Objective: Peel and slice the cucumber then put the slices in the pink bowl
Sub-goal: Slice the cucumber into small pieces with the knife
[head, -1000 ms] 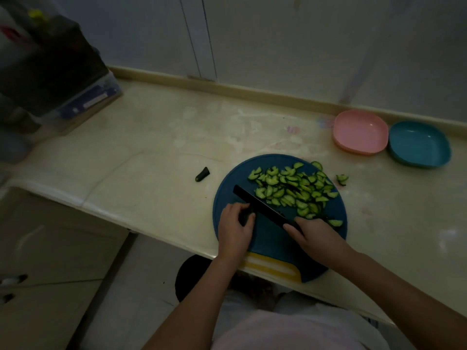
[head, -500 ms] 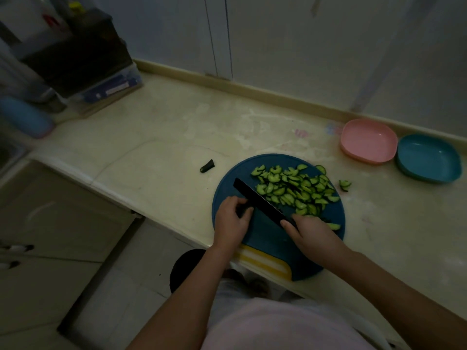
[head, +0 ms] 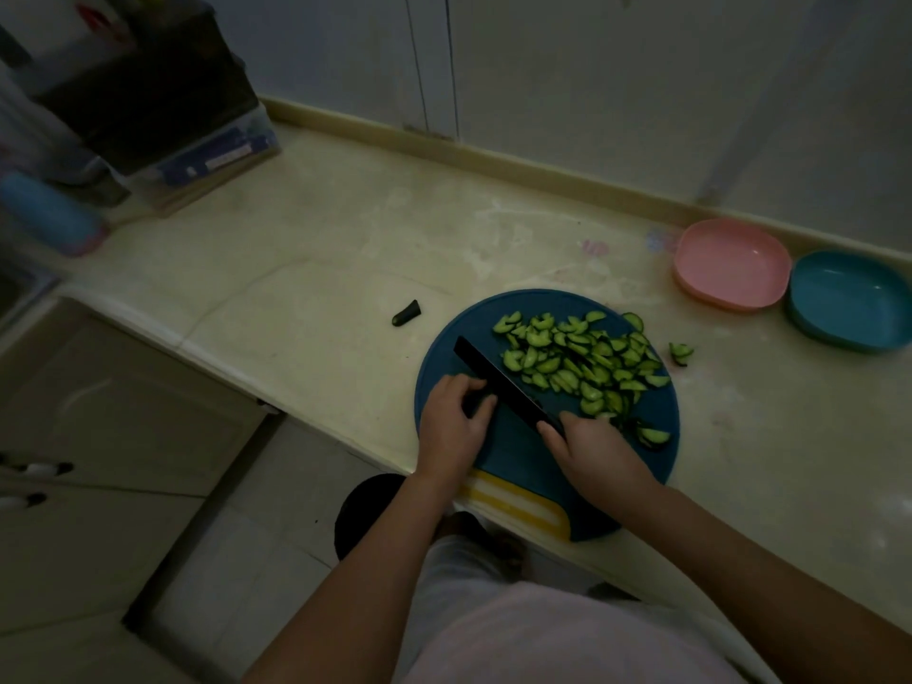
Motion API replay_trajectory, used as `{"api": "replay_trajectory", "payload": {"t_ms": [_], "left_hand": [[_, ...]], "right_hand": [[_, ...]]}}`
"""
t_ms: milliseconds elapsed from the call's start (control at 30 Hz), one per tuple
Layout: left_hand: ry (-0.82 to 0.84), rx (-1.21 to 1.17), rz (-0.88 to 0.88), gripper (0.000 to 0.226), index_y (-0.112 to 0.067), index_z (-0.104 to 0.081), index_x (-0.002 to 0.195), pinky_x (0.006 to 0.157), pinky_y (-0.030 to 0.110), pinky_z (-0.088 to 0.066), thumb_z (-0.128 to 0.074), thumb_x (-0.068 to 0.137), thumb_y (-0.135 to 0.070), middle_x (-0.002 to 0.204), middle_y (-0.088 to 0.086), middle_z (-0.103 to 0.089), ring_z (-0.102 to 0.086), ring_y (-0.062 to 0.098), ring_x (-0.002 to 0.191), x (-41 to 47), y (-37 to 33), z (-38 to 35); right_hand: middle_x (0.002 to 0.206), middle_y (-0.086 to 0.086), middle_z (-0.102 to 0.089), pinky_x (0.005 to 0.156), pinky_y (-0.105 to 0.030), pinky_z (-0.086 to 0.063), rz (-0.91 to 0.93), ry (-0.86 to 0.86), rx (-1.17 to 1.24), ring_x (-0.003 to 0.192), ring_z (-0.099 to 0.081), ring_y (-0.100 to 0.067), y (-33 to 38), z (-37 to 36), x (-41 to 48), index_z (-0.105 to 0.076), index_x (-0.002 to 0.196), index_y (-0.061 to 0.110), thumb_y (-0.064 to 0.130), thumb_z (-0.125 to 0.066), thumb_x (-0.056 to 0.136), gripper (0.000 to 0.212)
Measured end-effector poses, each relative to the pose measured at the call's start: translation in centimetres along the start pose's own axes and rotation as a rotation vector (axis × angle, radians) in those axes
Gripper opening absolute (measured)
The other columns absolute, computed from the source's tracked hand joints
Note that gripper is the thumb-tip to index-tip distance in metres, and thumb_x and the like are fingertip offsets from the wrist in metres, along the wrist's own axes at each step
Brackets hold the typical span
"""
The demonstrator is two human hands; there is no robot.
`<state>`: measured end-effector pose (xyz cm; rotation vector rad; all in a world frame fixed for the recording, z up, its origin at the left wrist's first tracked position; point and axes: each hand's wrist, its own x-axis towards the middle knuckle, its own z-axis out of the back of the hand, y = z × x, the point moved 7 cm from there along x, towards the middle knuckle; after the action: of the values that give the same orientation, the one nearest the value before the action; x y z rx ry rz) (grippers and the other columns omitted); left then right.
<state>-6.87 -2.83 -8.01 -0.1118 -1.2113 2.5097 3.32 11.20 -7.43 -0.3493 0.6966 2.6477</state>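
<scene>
A heap of green cucumber slices (head: 582, 365) lies on the right half of a round blue cutting board (head: 513, 449) at the counter's front edge. My right hand (head: 594, 454) grips the handle of a black knife (head: 498, 380), whose blade lies diagonally across the board just left of the slices. My left hand (head: 454, 427) is curled on the board against the blade's left side, pinching a small dark cucumber remnant that is mostly hidden. The pink bowl (head: 730, 261) sits empty at the back right, well beyond the board.
A blue bowl (head: 849, 301) stands right of the pink one. A cut cucumber end (head: 405, 313) lies on the counter left of the board; two stray slices (head: 680, 352) lie right of it. Dark boxes (head: 163, 106) and a blue bottle (head: 47, 214) occupy the far left.
The view has shifted, showing more of the counter's left end. Both hands and the knife stay in nearly the same place on the board.
</scene>
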Motion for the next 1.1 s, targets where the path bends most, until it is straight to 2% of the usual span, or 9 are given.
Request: {"api": "replay_trajectory", "payload": {"t_ms": [100, 267, 667, 800, 900, 1000, 1100], "left_hand": [[0.000, -0.005, 0.003, 0.017, -0.010, -0.065, 0.095, 0.074, 0.011, -0.036, -0.071, 0.081, -0.018, 0.090, 0.001, -0.057, -0.051, 0.006, 0.083, 0.0, 0.0, 0.0], [-0.011, -0.011, 0.026, 0.017, -0.009, -0.062, 0.090, 0.071, 0.008, -0.034, -0.072, 0.080, -0.018, 0.087, -0.001, -0.054, -0.049, 0.005, 0.080, 0.0, 0.1, 0.0], [-0.003, 0.015, -0.011, 0.016, -0.007, -0.060, 0.085, 0.067, 0.013, -0.030, -0.072, 0.079, -0.017, 0.083, -0.003, -0.050, -0.047, 0.007, 0.077, 0.0, -0.2, 0.1], [0.003, 0.013, -0.030, 0.015, -0.008, -0.060, 0.088, 0.069, 0.012, -0.031, -0.070, 0.081, -0.017, 0.085, -0.004, -0.051, -0.048, 0.006, 0.080, -0.1, -0.3, 0.1], [0.020, 0.015, -0.078, 0.015, -0.007, -0.062, 0.096, 0.076, 0.015, -0.037, -0.065, 0.085, -0.017, 0.091, 0.001, -0.056, -0.053, 0.010, 0.088, -0.6, -0.1, 0.0], [0.035, 0.002, -0.107, 0.020, -0.008, -0.062, 0.101, 0.080, 0.021, -0.042, -0.057, 0.087, -0.022, 0.096, 0.003, -0.058, -0.054, 0.013, 0.093, -1.0, -0.1, 0.0], [0.038, -0.011, -0.089, 0.019, -0.010, -0.062, 0.100, 0.080, 0.023, -0.042, -0.057, 0.087, -0.023, 0.095, 0.002, -0.058, -0.053, 0.013, 0.093, -0.9, -0.1, 0.1]], "right_hand": [[0.067, -0.004, -0.056, 0.049, -0.030, -0.037, -0.005, 0.000, 0.035, 0.058, -0.053, -0.019, -0.2, 0.0, -0.2, -0.051, 0.081, 0.012, 0.042, -0.035, 0.098, 0.037], [0.059, 0.003, -0.046, 0.045, -0.025, -0.030, 0.020, -0.011, 0.023, 0.050, -0.041, -0.011, 0.1, 0.8, -0.4, -0.043, 0.077, 0.017, 0.043, -0.035, 0.098, 0.034], [0.060, 0.005, -0.041, 0.041, -0.022, -0.021, 0.054, -0.024, -0.110, 0.047, -0.033, -0.006, 1.1, 0.8, -0.6, -0.043, 0.083, 0.017, 0.043, -0.030, 0.099, 0.033], [0.075, -0.007, -0.061, 0.046, -0.029, -0.031, 0.065, -0.032, -0.122, 0.063, -0.058, -0.022, 1.8, 0.2, -0.1, -0.049, 0.088, 0.012, 0.042, -0.031, 0.099, 0.036], [0.077, -0.010, -0.063, 0.052, -0.030, -0.039, 0.035, -0.028, -0.045, 0.068, -0.060, -0.025, 1.9, 0.0, 0.3, -0.048, 0.083, 0.012, 0.041, -0.034, 0.099, 0.036], [0.070, -0.008, -0.058, 0.048, -0.030, -0.035, -0.005, -0.026, 0.042, 0.062, -0.056, -0.023, 1.3, -0.1, 0.3, -0.047, 0.079, 0.012, 0.041, -0.035, 0.098, 0.036], [0.060, 0.002, -0.048, 0.041, -0.023, -0.025, -0.008, -0.021, 0.048, 0.050, -0.044, -0.012, 1.0, 0.1, -0.1, -0.047, 0.079, 0.014, 0.041, -0.035, 0.098, 0.036]]}}
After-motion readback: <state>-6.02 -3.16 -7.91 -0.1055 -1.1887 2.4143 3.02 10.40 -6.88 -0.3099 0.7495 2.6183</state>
